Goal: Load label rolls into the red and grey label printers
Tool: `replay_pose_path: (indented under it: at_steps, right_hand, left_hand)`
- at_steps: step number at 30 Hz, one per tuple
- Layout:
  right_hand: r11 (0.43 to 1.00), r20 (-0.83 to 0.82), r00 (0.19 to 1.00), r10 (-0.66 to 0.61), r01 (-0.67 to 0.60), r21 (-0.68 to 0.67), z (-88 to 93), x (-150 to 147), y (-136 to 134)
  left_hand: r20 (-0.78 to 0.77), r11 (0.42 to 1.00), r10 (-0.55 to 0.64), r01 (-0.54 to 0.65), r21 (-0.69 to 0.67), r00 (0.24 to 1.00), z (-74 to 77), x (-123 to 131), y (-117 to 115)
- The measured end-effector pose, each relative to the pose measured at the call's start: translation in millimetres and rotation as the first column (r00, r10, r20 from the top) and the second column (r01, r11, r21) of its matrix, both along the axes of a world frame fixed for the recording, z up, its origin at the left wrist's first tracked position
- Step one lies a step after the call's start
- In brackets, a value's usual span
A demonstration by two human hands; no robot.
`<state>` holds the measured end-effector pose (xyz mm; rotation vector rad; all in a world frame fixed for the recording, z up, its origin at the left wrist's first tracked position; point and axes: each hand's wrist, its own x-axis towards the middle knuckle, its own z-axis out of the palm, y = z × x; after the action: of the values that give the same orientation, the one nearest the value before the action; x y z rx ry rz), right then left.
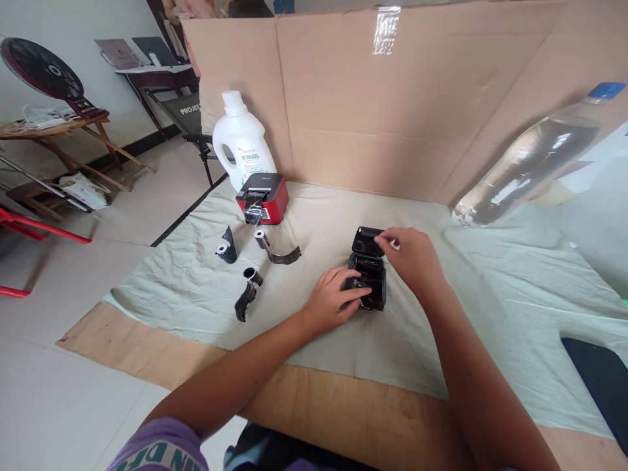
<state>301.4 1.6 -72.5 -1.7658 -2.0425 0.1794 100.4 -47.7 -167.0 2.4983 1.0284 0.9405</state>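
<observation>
A small black printer (375, 302) with its lid (366, 241) swung up lies on the pale cloth in front of me. My left hand (336, 297) holds it by its left side, with fingers reaching over the edge into the roll compartment. At the lid's right edge, my right hand (409, 255) has thumb and forefinger closed on it. To the left lie three small rolls of dark paper strip: one standing roll (227, 248), one with its strip trailing right (282, 255), and one with a curled tail (248, 294).
A red and black printer (275, 196) stands behind the rolls, before a white jug (243, 140). Cardboard (353, 118) walls the back. A large clear bottle (530, 163) leans at right. A dark phone-like slab (598, 379) lies near the right edge.
</observation>
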Motion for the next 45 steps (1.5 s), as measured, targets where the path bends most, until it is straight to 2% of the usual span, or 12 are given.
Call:
replay_pose_path:
  at_steps: [2,3,8,12,19,25,31,35,38,41,43,45]
  right_hand:
    - [0.991,-0.024,0.999,-0.022,0.025,0.135,-1.8,8,6]
    - [0.990,-0.025,1.000,0.002,0.002,0.144,-4.6,13,9]
    - [0.992,-0.067,0.990,0.125,-0.125,-0.004,-13.9,30,18]
    - [0.970,-0.062,0.977,0.203,-0.210,-0.127,-2.1,31,9]
    - [0.914,0.060,0.965,0.256,-0.221,-0.339,14.1,23,-10]
    - [0.909,0.041,0.981,0.191,-0.161,-0.385,-2.9,25,-3]
    - [0.775,-0.136,0.983,0.122,-0.180,-0.606,-21.4,33,13]
    - [0.748,-0.122,0.989,0.087,-0.146,-0.648,-21.8,31,15]
    - [0.742,-0.113,0.989,0.099,-0.149,-0.653,-17.2,29,12]
    - [0.748,-0.117,0.987,0.109,-0.159,-0.644,-12.7,26,9]
    - [0.755,-0.114,0.988,0.107,-0.155,-0.638,-11.4,25,7]
    - [0.766,-0.118,0.988,0.104,-0.155,-0.624,-11.5,24,6]
  left_hand:
    - [0.014,1.000,0.000,-0.001,0.025,1.000,-3.1,1,0]
    - [0.027,0.999,-0.008,0.007,0.041,1.000,-4.7,1,1]
    - [0.132,0.972,-0.156,0.128,0.198,0.979,-8.7,0,6]
    - [0.150,0.939,-0.266,0.221,0.263,0.952,-6.9,1,7]
    - [0.131,0.926,-0.294,0.249,0.284,0.947,-11.0,0,8]
    - [0.145,0.940,-0.285,0.247,0.238,0.948,-12.1,0,8]
    - [0.154,0.941,-0.294,0.257,0.221,0.943,-10.1,2,8]
    - [0.128,0.943,-0.298,0.270,0.195,0.946,-11.7,2,8]
    - [0.120,0.967,-0.231,0.214,0.136,0.966,-9.5,1,7]
    - [0.133,0.999,-0.034,0.030,0.028,0.991,-3.5,-1,8]
    - [0.100,0.996,0.046,-0.037,-0.084,0.994,0.7,-3,11]
    - [0.068,0.979,0.066,-0.051,-0.197,0.996,3.7,-6,15]
